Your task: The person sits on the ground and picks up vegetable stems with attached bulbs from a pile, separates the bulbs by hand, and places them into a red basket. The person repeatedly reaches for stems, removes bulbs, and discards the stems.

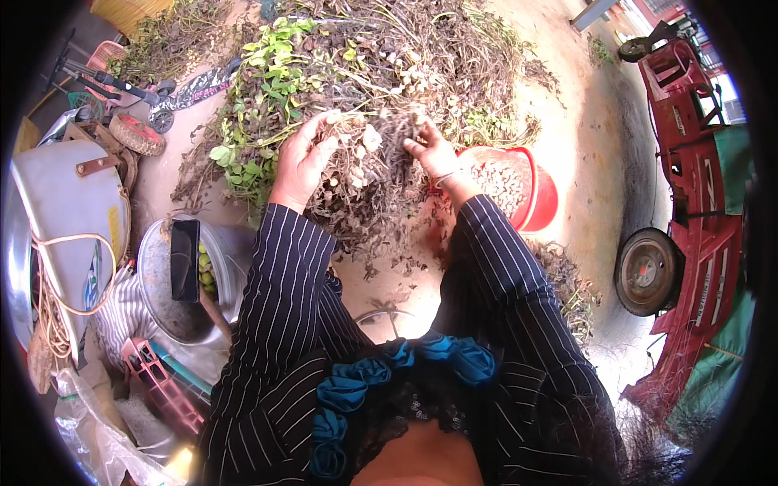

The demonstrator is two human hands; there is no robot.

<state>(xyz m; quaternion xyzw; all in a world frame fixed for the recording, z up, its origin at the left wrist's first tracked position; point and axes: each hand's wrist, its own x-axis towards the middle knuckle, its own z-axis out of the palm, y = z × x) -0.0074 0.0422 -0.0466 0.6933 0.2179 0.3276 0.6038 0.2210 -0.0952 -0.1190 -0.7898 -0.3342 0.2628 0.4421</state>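
Note:
My left hand (302,161) grips a bunch of uprooted peanut plant (358,152), with pale pods hanging among its roots. Across from it, my right hand (433,155) has thumb and fingers on the bunch's dark, dried stems and leaves (395,136), which are blurred. Directly beyond both hands rises a large heap of peanut plants (377,54), mostly dry and brown, with green leaves (267,73) on its left side. Just right of my right wrist, a red plastic bucket (544,197) lies tilted or leans, with many loose peanuts (498,179) inside.
At left, a phone (185,261) lies on the lid of a metal pot (155,285) with green fruit (206,267) beside it. A kick scooter (194,94) and a red wheel (138,135) are farther up. A red cart (693,243) with a tyre (648,272) stands right.

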